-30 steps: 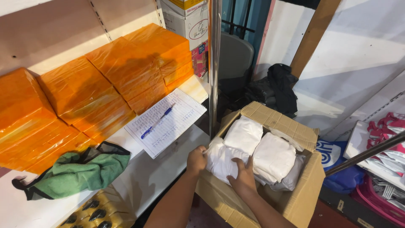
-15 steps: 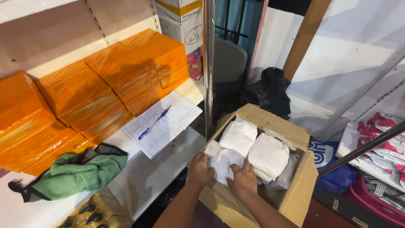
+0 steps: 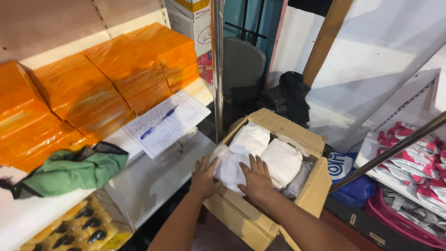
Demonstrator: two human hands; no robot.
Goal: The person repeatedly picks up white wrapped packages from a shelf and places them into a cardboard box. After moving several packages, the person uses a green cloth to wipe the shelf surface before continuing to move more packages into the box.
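An open cardboard box [image 3: 278,124] stands low in the middle, filled with white soft packets [image 3: 281,160]. My left hand [image 3: 204,177] lies flat on the nearest white packet [image 3: 229,168] at the box's left front corner, fingers spread. My right hand [image 3: 257,179] presses on the same packet just to the right, fingers apart. Neither hand has closed around anything.
A white shelf [image 3: 153,183] on the left carries orange wrapped bundles [image 3: 116,79], a notepad [image 3: 179,121] with a blue pen [image 3: 158,124] and a green cloth [image 3: 69,169]. A metal post [image 3: 217,69] stands by the box. Pink packets [image 3: 413,158] lie right.
Both hands have let go of the near white packet and now lie flat on it with fingers spread. The view has shifted slightly to the right.
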